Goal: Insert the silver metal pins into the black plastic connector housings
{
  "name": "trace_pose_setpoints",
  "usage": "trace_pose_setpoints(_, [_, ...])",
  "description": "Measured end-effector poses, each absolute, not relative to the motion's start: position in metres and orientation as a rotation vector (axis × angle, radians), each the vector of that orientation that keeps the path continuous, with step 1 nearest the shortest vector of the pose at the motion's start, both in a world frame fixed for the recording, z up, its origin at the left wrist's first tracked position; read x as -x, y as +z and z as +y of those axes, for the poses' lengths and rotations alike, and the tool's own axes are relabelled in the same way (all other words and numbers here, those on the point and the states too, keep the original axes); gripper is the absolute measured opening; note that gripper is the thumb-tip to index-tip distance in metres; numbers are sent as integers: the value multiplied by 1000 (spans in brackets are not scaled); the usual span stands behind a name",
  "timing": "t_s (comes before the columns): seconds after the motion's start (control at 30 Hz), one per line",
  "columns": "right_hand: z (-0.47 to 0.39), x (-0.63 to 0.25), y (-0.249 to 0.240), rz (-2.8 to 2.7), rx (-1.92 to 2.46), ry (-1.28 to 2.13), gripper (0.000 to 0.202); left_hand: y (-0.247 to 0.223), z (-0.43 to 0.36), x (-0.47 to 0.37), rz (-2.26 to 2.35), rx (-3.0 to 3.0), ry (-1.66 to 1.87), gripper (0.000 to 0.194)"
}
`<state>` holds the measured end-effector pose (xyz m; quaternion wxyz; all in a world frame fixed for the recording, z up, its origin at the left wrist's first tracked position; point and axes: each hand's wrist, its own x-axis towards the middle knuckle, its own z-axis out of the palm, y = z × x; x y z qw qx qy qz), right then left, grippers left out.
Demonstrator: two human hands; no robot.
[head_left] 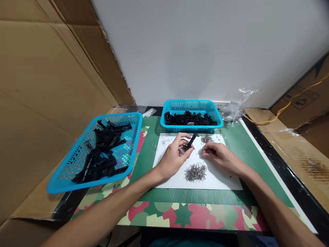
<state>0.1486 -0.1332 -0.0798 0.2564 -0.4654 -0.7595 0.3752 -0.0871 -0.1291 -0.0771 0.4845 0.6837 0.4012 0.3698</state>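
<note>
Between the thumb and fingers of my left hand (175,155) is a black plastic part (190,141), tilted with its narrow end up and to the right. My right hand (218,156) is just to the right of it, its thumb and fingertips pinched together. Whatever the right fingertips hold is too small to make out. Under both hands lies a white sheet (169,181). A pile of small metal springs or clips (195,172) sits on its near part, and a smaller metal pile (206,139) lies beyond my right fingers.
A blue basket (136,147) with long black parts stands at the left. Another blue basket (191,128) with black pieces is at the back, against the wall. Clear plastic bags (232,111) and a yellow cable (279,115) lie at the back right. Cardboard (51,85) rises on the left.
</note>
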Motion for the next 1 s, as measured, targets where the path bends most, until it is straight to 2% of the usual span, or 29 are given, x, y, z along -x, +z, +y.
trace_pose_setpoints(0.4, [-140,-131,-73,-1416,1009,1348,24,-78,-140,90,974,-1751,931,14])
trace_pose_setpoints(0.6, [-143,-124,-80,-1365,1049,1435,26,-76,-146,90,1000,-1973,936,8])
trace_pose_setpoints(1.0, [-147,-113,-82,-1306,998,1482,24,-74,-144,90,957,-2066,901,12])
